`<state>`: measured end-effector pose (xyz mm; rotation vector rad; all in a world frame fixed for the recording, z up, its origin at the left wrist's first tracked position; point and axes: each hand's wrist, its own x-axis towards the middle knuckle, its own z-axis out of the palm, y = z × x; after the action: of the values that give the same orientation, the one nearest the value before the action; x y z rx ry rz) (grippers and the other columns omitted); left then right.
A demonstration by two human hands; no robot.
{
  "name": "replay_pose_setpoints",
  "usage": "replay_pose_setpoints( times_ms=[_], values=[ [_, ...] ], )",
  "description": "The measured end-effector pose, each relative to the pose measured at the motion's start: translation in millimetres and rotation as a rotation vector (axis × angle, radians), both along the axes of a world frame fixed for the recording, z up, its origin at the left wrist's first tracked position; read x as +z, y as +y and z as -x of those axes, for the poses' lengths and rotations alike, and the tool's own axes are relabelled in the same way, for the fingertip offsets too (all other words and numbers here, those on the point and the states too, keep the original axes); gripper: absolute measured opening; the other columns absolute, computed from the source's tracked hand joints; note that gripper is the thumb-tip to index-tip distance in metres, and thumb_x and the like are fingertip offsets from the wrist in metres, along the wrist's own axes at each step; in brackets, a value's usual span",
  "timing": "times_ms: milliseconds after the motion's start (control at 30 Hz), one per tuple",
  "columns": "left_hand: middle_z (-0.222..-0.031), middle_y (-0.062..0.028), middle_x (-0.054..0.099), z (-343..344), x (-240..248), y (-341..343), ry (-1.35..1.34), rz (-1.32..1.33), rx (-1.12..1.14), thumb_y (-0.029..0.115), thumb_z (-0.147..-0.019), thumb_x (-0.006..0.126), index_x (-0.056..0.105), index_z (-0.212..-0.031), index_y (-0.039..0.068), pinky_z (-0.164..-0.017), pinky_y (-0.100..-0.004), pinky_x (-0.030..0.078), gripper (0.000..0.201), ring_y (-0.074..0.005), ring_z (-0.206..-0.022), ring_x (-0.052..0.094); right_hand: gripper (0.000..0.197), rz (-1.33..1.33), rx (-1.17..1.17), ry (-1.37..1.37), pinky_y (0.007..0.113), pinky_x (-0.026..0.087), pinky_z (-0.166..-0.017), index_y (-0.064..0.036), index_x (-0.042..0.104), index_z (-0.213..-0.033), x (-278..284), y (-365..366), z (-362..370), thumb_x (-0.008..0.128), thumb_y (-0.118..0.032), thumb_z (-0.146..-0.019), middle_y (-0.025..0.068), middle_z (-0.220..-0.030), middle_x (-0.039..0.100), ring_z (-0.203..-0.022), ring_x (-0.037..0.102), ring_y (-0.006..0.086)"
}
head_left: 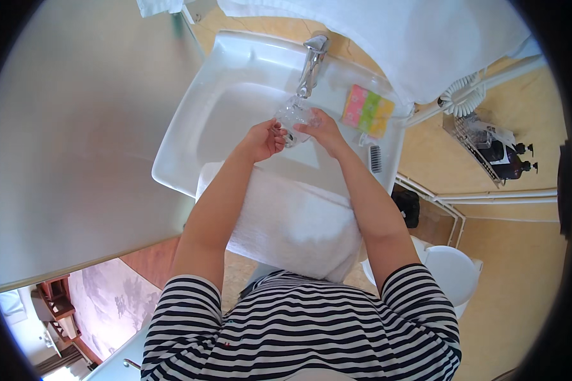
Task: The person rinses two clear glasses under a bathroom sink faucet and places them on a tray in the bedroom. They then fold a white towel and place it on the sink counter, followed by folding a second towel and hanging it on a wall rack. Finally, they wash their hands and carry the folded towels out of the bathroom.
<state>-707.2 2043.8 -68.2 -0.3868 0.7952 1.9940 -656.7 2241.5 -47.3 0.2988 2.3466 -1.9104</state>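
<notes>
Over the white basin (197, 127), my left hand (265, 141) and my right hand (325, 133) hold a clear glass (293, 114) between them. It is right below the spout of the chrome tap (313, 66). My left fingers curl at its near left side, while my right fingers and thumb grip it from the right. Glare and the see-through material blur the exact shape of the glass. Beneath my forearms, a white towel (292, 222) hangs over the basin's front edge.
A pink, green and yellow packet (367, 111) lies on the basin's right ledge, with a dark-bristled brush (375, 159) nearer me. A white coiled cord (461, 96) hangs at the right wall, by a rack of dark pump bottles (510, 164). A frosted panel (95, 140) stands left.
</notes>
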Motion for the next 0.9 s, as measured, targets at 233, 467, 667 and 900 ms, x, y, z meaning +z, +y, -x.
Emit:
replay_pose_setpoints(
  times_ms=[233, 467, 667, 900],
  values=[
    [-0.091, -0.0068, 0.06, -13.5, 10.2, 31.6, 0.344, 0.294, 0.095, 0.035, -0.095, 0.05, 0.055, -0.101, 0.005, -0.069, -0.0268, 0.045, 0.03, -0.0163, -0.079, 0.056, 0.063, -0.021, -0.187, 0.114, 0.031, 0.047, -0.082, -0.0053, 0.051, -0.126, -26.7, 7.1, 10.5, 0.076, -0.034, -0.075, 0.0122, -0.119, 0.054, -0.105, 0.053, 0.0195],
    [-0.101, -0.0081, 0.06, 11.2, 8.0, 44.6, 0.331, 0.19, 0.108, 0.028, -0.091, 0.056, 0.054, -0.111, 0.003, -0.083, -0.0341, 0.046, 0.032, -0.0198, -0.096, 0.058, 0.047, 0.474, -0.106, 0.058, 0.036, 0.048, -0.08, -0.0126, 0.046, -0.13, -25.6, -4.6, 1.2, 0.053, -0.039, -0.092, 0.0112, -0.123, 0.052, -0.11, 0.052, 0.0197],
    [-0.104, -0.0096, 0.058, -0.1, 10.7, 57.7, 0.198, -0.09, 0.216, 0.024, -0.084, 0.066, 0.049, -0.118, 0.001, -0.082, -0.0379, 0.046, 0.044, -0.0218, -0.097, 0.056, 0.056, 0.998, 0.035, -0.36, 0.043, 0.049, -0.081, -0.0096, 0.043, -0.129, -40.5, 19.1, -5.2, 0.042, -0.052, -0.094, 0.0128, -0.131, 0.049, -0.111, 0.055, 0.0276],
    [-0.12, -0.0148, 0.05, -2.7, -7.4, 68.1, 0.488, 0.583, 0.35, 0.039, -0.08, 0.07, 0.026, -0.136, -0.003, -0.091, -0.0374, 0.043, 0.083, -0.0251, -0.111, 0.05, 0.064, 0.965, -0.108, -0.318, 0.052, 0.043, -0.094, -0.01, 0.04, -0.132, -30.4, 0.2, -10.0, 0.037, -0.06, -0.092, 0.0139, -0.129, 0.05, -0.114, 0.053, 0.0336]
  ],
)
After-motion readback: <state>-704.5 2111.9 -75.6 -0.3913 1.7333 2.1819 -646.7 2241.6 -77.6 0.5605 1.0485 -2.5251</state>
